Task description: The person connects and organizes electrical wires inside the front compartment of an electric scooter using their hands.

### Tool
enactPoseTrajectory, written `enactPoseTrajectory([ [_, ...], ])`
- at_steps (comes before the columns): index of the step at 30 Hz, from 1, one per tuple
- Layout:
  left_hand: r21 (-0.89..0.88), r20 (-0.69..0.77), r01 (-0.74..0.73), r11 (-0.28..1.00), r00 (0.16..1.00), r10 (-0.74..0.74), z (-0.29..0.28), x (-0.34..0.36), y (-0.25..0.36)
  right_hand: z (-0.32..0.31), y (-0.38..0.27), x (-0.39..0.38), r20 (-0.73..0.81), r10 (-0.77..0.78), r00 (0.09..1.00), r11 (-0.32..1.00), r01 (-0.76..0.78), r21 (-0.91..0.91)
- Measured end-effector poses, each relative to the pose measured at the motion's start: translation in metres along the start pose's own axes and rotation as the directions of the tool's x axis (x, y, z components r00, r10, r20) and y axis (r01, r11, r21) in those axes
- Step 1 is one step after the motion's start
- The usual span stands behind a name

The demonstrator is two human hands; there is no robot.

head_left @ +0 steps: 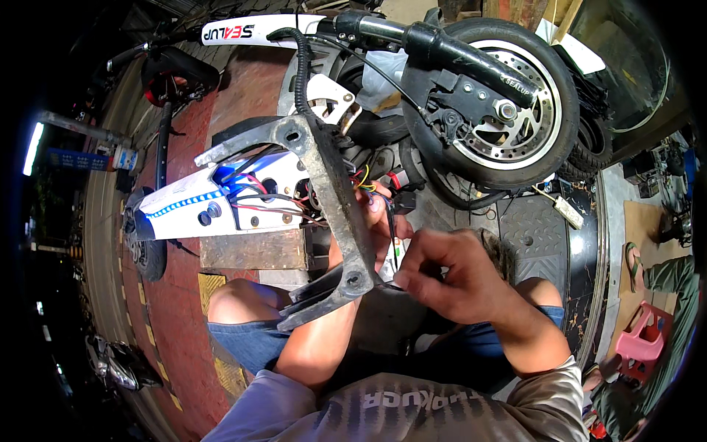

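Note:
A grimy metal bracket (328, 199) with prongs at both ends stands over a white scooter deck section (184, 210) with red, black, yellow and blue wires (364, 178) coming out. My left hand (375, 214) reaches up behind the bracket, fingers curled round wires near its upper right side, partly hidden by it. My right hand (445, 276) is closed beside the bracket's lower end, thumb and forefinger pinching a thin dark cable. A corrugated black hose (300, 74) runs from the bracket up to the white scooter stem (265, 29).
The scooter's front wheel (545, 110) lies at upper right among spare tyres (593, 144). A wooden block (250, 250) is under the deck section. A white power strip (567, 210) is at right. At far right are a pink stool (641, 335) and another person's legs (674, 295).

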State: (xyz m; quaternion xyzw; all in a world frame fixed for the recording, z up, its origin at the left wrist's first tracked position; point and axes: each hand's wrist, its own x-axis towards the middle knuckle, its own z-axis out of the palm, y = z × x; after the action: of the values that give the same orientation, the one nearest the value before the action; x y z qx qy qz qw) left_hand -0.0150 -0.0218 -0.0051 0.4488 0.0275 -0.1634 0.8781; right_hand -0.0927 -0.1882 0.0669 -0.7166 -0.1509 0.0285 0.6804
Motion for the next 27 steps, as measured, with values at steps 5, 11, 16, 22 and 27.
enactPoseTrajectory([
  [5,-0.077,0.080,0.002,0.997,0.997,0.004,-0.021,0.005,-0.012,-0.010,0.041,0.005,0.144,0.105,0.984,0.924,-0.043,-0.381],
  [11,-0.069,0.287,-0.113,0.991,0.949,0.128,-0.016,0.018,-0.013,-0.010,0.097,0.018,-0.018,0.087,0.996,0.819,-0.082,-0.569],
  [16,-0.038,0.248,-0.123,0.992,0.960,0.128,-0.005,0.011,0.000,-0.025,0.103,0.043,-0.379,-0.003,0.925,0.666,-0.281,-0.691],
  [22,-0.023,0.200,0.096,0.995,0.976,-0.089,-0.008,0.002,0.011,-0.026,0.063,0.021,-0.535,0.149,0.832,0.970,-0.229,-0.085],
  [27,0.068,0.143,0.100,0.993,0.984,-0.109,-0.008,0.003,0.010,-0.034,0.033,0.011,-0.544,0.133,0.828,0.971,0.000,0.237],
])
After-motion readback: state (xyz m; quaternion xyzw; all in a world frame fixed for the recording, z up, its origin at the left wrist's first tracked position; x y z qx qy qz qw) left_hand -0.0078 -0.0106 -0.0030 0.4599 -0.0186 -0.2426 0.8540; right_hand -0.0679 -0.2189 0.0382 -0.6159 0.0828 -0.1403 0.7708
